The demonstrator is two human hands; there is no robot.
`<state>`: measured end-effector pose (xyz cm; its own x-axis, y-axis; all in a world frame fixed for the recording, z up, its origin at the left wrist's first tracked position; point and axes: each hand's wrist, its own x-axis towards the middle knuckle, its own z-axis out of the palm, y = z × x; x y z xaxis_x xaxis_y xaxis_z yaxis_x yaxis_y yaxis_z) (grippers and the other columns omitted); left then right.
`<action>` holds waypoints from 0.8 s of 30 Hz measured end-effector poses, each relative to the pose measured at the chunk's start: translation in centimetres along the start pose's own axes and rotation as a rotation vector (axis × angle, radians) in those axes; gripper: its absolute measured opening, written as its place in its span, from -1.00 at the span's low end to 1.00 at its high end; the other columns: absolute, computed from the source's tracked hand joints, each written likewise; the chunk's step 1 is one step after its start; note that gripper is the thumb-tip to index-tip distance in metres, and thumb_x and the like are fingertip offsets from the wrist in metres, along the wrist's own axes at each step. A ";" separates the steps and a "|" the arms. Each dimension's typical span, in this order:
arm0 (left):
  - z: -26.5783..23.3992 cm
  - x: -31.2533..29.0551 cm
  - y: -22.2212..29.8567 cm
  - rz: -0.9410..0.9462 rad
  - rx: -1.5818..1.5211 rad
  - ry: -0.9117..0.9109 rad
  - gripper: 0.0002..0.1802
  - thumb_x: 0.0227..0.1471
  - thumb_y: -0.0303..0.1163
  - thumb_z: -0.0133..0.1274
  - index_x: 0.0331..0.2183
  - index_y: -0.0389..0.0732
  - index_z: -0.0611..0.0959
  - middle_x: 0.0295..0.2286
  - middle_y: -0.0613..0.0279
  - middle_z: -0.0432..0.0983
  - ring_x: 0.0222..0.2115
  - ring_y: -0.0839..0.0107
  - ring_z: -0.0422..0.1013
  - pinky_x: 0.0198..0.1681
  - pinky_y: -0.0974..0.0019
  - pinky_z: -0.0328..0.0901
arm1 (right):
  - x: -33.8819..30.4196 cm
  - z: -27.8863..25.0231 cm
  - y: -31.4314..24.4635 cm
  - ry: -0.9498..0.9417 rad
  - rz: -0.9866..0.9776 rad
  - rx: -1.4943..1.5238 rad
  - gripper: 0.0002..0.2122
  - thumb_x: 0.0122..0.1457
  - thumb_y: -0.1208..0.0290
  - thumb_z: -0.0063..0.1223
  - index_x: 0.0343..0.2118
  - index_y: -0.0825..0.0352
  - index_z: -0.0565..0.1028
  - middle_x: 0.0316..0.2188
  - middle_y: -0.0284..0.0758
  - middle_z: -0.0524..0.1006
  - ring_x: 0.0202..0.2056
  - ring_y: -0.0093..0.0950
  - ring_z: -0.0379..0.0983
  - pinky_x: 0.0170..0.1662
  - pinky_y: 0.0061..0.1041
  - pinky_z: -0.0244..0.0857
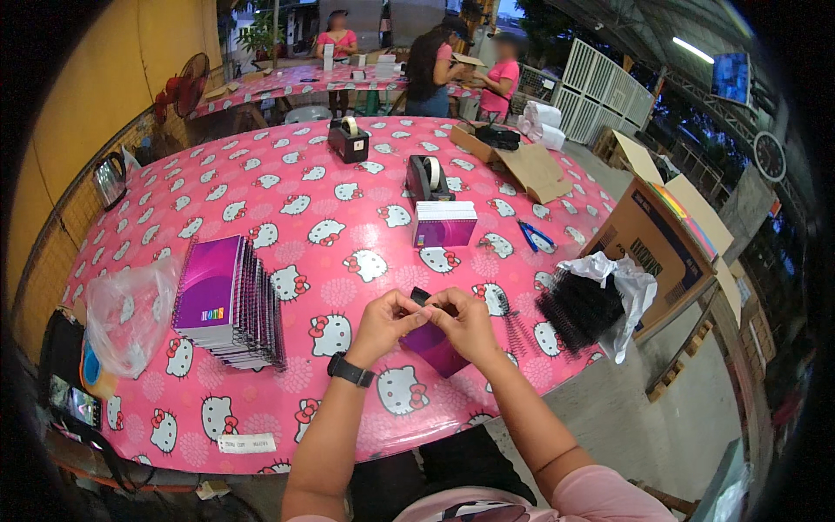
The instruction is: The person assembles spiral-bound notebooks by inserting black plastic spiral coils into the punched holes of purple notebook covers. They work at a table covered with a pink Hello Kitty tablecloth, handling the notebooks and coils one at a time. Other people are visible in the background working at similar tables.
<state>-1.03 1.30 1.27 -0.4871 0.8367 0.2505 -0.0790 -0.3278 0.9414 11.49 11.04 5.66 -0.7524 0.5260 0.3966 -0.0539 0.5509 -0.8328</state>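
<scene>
At the near middle of the table, my left hand (pixel 385 324) and my right hand (pixel 465 324) meet over a small purple notebook (pixel 437 350). Fingers of both hands are pinched together at its upper edge. A dark strip (pixel 420 296) shows just beyond the fingertips; whether it is a binding coil I cannot tell. Right of my right hand lies a loose black spiral coil (pixel 511 326), beside a heap of black coils (pixel 581 309) on white wrapping. To my left stands a stack of purple spiral-bound notebooks (pixel 206 287). A shorter stack of purple notebooks (pixel 445 230) sits farther ahead.
Two tape dispensers (pixel 350 144) and blue-handled pliers (pixel 536 236) lie farther back. A clear plastic bag (pixel 130 317) and a phone (pixel 74 404) are at the left. An open cardboard box (pixel 648 248) stands at the right edge. Several people work at a far table (pixel 261 85).
</scene>
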 end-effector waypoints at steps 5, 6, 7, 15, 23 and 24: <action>0.1 -0.1 -0.2 0.000 -0.061 -0.042 -0.79 -0.11 -0.40 0.22 -0.48 -0.21 0.50 -0.54 0.41 0.44 -0.55 0.71 0.29 -0.50 0.59 0.21 | 0.5 -1.4 1.2 -0.140 0.160 0.124 -0.85 -0.04 0.42 0.21 -0.51 0.33 0.45 -0.61 -0.55 0.38 -0.55 -0.79 0.22 -0.51 -0.73 0.13; 0.2 -0.1 -0.2 0.011 -0.065 -0.040 -0.80 -0.11 -0.40 0.22 -0.48 -0.21 0.50 -0.54 0.41 0.44 -0.55 0.71 0.30 -0.49 0.59 0.21 | 0.5 -1.4 1.0 -0.141 0.164 0.110 -0.85 -0.03 0.42 0.20 -0.50 0.34 0.46 -0.61 -0.52 0.39 -0.54 -0.76 0.24 -0.51 -0.71 0.14; 0.3 -0.1 -0.2 0.021 -0.068 -0.037 -0.80 -0.11 -0.40 0.22 -0.48 -0.21 0.50 -0.54 0.41 0.44 -0.54 0.71 0.30 -0.49 0.59 0.21 | 0.4 -1.4 0.6 -0.141 0.167 0.095 -0.85 -0.02 0.42 0.19 -0.49 0.36 0.46 -0.60 -0.49 0.40 -0.54 -0.73 0.26 -0.50 -0.69 0.16; 0.2 0.0 -0.4 0.008 -0.061 -0.028 -0.81 -0.10 -0.43 0.21 -0.47 -0.22 0.50 -0.50 0.37 0.47 -0.50 0.70 0.33 -0.42 0.59 0.25 | -0.7 0.2 -0.1 0.078 -0.161 -0.172 -0.86 -0.02 0.48 0.11 -0.40 0.41 0.48 -0.48 -0.17 0.48 -0.42 -0.26 0.41 -0.34 -0.39 0.28; 2.6 -1.8 2.3 0.206 0.504 0.047 -0.80 -0.02 -0.45 0.06 -0.29 -0.31 0.51 -0.46 0.16 0.49 -0.44 0.43 0.42 -0.34 0.35 0.31 | -1.0 -0.5 -0.8 0.054 -0.157 -0.179 -0.82 -0.04 0.42 0.14 -0.38 0.38 0.49 -0.48 -0.18 0.48 -0.38 -0.22 0.41 -0.29 -0.36 0.28; 2.9 -2.6 2.4 0.206 0.550 0.077 -0.81 -0.01 -0.46 0.04 -0.29 -0.31 0.51 -0.46 0.14 0.48 -0.44 0.40 0.42 -0.34 0.34 0.30 | -1.3 -0.7 -1.0 0.020 -0.132 -0.165 -0.79 -0.03 0.40 0.14 -0.33 0.38 0.48 -0.45 -0.18 0.47 -0.34 -0.23 0.41 -0.26 -0.37 0.28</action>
<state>2.57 -0.36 3.59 -0.5083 0.7387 0.4427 0.4760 -0.1873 0.8592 12.94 10.27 6.27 -0.7328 0.4542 0.5067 -0.0415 0.7134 -0.6995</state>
